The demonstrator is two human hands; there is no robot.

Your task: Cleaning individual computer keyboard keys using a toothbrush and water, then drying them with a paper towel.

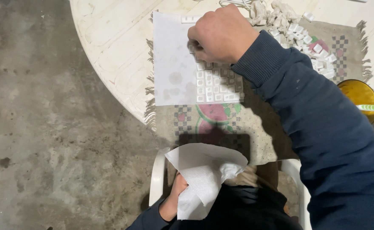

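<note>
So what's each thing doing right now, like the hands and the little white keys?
Right hand: fisted, pressing on the keys.
Keys: laid in rows on the paper.
Loose keys: heaped on the mat.
Paper: flat on the mat, blotchy.
Left hand: low by the lap, holding a tissue.
Tissue: crumpled, partly unfolded.
Cup: upright, green stick across its rim.

You are working under a hard light coming from above and behind you, so your head and body are throwing a dark shadow on the cloth [255,140] near the table [110,38] edge. The white paper sheet [172,64] is looking bright, almost glaring. The floor [46,127] is staying dimmer. The paper towel [204,179] near the camera is appearing a little soft.
</note>
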